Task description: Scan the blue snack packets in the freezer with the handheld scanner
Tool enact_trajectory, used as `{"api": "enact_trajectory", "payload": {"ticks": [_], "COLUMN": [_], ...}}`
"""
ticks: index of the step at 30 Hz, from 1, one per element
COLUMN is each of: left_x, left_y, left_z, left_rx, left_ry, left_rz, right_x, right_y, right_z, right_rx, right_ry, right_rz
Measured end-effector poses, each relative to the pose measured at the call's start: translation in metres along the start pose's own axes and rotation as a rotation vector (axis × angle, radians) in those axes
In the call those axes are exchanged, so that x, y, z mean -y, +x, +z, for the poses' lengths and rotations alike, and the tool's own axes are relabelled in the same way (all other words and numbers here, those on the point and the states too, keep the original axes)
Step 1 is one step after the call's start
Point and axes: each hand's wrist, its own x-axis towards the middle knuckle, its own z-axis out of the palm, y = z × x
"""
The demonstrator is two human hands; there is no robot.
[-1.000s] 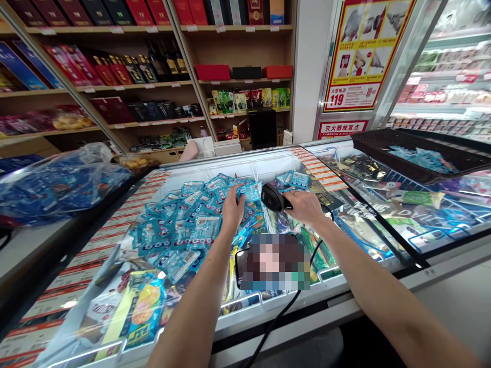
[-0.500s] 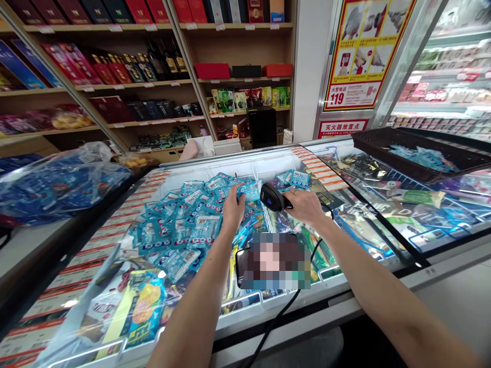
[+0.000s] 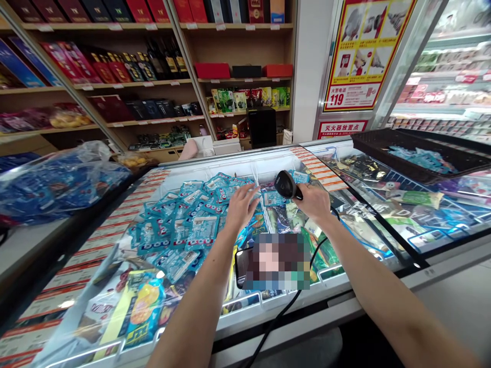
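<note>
A long freezer point(image 3: 433, 272) with a glass top fills the front of the room. Strips of orange and white price tags point(image 3: 324, 176) show along it. On the glass lies a big messy pile of small blue packets point(image 3: 199, 227). The left hand point(image 3: 241, 207) is over the pile's right side, fingers spread and holding nothing that I can see. One blue packet point(image 3: 271, 199) lies just past its fingertips. The right hand point(image 3: 314, 202) is wrapped around a black scanner point(image 3: 286, 185), near that packet. A phone point(image 3: 241, 271) with a blurred screen lies on the glass between the arms. On the left is a clear bag point(image 3: 65, 179) full of blue packs. On the right, a dark tray point(image 3: 374, 145) has more blue packets point(image 3: 422, 157). Behind are wooden shelves point(image 3: 230, 27) with boxes and bottles, and a red and yellow poster point(image 3: 353, 56).
</note>
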Motion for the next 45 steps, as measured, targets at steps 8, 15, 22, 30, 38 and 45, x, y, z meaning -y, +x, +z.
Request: {"api": "enact_trajectory", "payload": {"ticks": [8,15,22,30,38,45], "left_x": [-0.005,0.000,-0.005,-0.007,-0.004,-0.002], "left_y": [0.000,0.000,-0.001,-0.001,-0.001,-0.001], "left_z": [0.005,0.010,0.001,0.002,0.007,0.017], "left_rx": [0.271,0.203,0.290,0.228,0.206,0.205], "left_ry": [-0.068,-0.080,-0.113,-0.103,-0.005,0.107], "left_rz": [0.142,0.051,0.166,0.188,0.129,0.060], "right_x": [0.001,0.001,0.001,0.001,0.002,0.003], "right_y": [-0.001,-0.001,-0.001,-0.001,-0.001,-0.001], "right_z": [0.001,0.001,0.001,0.003,0.004,0.003], "right_rx": [-0.002,-0.011,0.008,-0.010,0.007,0.034], "right_ry": [-0.009,-0.014,-0.006,0.002,0.011,0.006], "right_rz": [-0.006,-0.016,-0.024,-0.020,-0.021,-0.038]}}
